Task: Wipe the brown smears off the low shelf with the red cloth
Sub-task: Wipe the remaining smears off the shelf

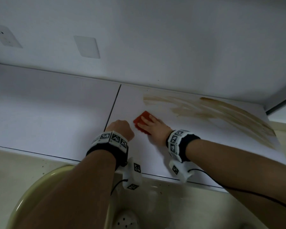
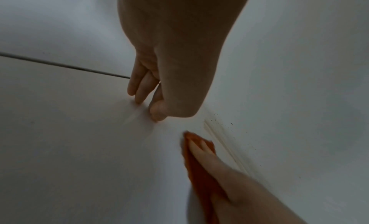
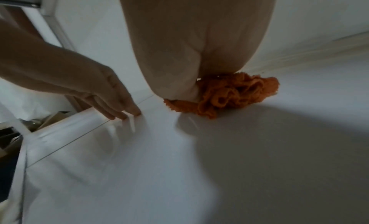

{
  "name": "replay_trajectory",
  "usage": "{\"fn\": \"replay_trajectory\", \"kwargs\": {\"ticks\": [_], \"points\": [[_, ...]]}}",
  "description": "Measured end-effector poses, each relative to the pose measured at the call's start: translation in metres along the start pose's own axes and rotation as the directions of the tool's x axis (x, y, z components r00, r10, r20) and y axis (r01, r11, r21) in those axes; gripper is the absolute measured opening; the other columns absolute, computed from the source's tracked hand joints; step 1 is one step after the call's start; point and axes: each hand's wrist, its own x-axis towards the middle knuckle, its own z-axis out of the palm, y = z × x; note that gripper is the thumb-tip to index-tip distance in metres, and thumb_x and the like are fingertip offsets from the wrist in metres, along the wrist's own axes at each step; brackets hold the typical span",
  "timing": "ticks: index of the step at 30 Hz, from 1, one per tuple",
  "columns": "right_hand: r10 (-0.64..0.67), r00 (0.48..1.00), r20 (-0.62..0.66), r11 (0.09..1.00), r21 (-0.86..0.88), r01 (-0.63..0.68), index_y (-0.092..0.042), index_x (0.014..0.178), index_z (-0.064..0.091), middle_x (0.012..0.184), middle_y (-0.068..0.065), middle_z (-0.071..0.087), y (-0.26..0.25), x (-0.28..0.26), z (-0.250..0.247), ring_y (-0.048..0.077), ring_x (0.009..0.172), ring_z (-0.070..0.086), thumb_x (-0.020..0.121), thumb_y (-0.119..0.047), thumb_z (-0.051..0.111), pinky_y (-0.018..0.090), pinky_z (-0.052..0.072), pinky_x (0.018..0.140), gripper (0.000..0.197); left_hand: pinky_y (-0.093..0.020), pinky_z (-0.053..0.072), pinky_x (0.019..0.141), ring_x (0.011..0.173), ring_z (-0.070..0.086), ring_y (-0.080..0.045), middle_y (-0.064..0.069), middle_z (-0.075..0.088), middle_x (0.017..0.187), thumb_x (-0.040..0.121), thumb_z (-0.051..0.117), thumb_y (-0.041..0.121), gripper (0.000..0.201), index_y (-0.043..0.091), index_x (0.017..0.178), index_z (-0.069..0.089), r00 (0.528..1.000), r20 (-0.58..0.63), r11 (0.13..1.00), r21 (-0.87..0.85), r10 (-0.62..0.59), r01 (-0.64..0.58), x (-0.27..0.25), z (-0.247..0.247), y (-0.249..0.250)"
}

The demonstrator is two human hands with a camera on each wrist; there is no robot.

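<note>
Nearest the camera, both forearms reach over a basin (image 1: 40,182) onto the white shelf (image 1: 56,113). The left hand (image 1: 120,129) sits just beside the shelf's seam (image 1: 113,106); its fingers (image 2: 139,88) are nearly straight, tips touching the surface and holding nothing, probably to brace the body while the other arm works. Just to its right, the right hand (image 1: 153,128) lies flat on the cloth (image 1: 143,119), fingers extended and pressing it down onto the shelf, with the loose part bunched out past the palm in the right wrist view. A flat palm likely spreads pressure for wiping. The cloth rests on clean white surface, near but apart from the smears (image 1: 221,111), which streak farther back and to the right, up toward the wall (image 1: 155,38). They look untouched, so the wiping seems barely begun, and the next stroke would need to travel right and away
</note>
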Motion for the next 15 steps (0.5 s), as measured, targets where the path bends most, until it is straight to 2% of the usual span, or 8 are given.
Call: {"fn": "replay_trajectory", "kwargs": {"ticks": [4,7,10,12,15], "points": [[0.065,0.997,0.047,0.998,-0.011,-0.064,-0.033,0.151,0.003,0.16,0.001,-0.009,-0.005,0.035,-0.016,0.029,0.147,-0.005,0.099,-0.023,0.038,0.043,0.006,0.118,0.063,-0.03,0.048,0.086,0.108,0.06,-0.029,-0.014,0.063,0.117,0.092,0.043,0.021,0.031,0.004,0.109,0.063,1.0,-0.007,1.0,0.012,-0.001,0.001,0.002,0.0,-0.001],[0.12,0.992,0.047,0.992,0.045,-0.122,-0.032,0.151,0.002,0.16,0.002,-0.01,0.002,0.046,-0.024,0.029,0.147,-0.005,0.099,-0.019,0.037,0.043,0.007,0.118,0.064,-0.031,0.048,0.085,0.107,0.061,-0.029,-0.014,0.063,0.116,0.091,0.044,0.018,0.03,0.004,0.108,0.064,1.0,-0.001,1.0,0.003,-0.001,0.001,0.002,-0.002,-0.001],[0.219,0.974,0.053,0.967,0.119,-0.224,-0.031,0.152,0.001,0.16,0.003,-0.01,0.026,0.04,-0.03,0.03,0.147,-0.005,0.1,-0.02,0.032,0.044,0.008,0.119,0.061,-0.031,0.049,0.085,0.106,0.061,-0.03,-0.015,0.064,0.115,0.09,0.046,0.016,0.029,0.002,0.106,0.065,1.0,0.005,1.0,0.0,0.01,-0.01,0.001,-0.003,0.0],[0.285,0.956,0.076,0.948,0.128,-0.293,-0.03,0.152,0.0,0.16,0.004,-0.009,0.042,0.031,-0.027,0.031,0.147,-0.003,0.099,-0.024,0.035,0.044,0.01,0.12,0.063,-0.03,0.049,0.084,0.105,0.062,-0.03,-0.015,0.065,0.114,0.09,0.046,0.016,0.028,0.002,0.105,0.066,1.0,0.009,1.0,-0.003,0.021,-0.021,0.001,-0.004,0.0],[0.255,0.966,0.043,0.963,0.08,-0.257,-0.028,0.152,0.003,0.16,0.007,-0.004,0.043,0.014,-0.012,0.034,0.147,0.001,0.097,-0.025,0.04,0.044,0.011,0.12,0.067,-0.03,0.049,0.085,0.104,0.062,-0.03,-0.015,0.066,0.112,0.09,0.045,0.015,0.028,0.002,0.103,0.066,0.999,0.005,0.999,-0.004,0.032,-0.032,0.002,-0.004,-0.004]]}}
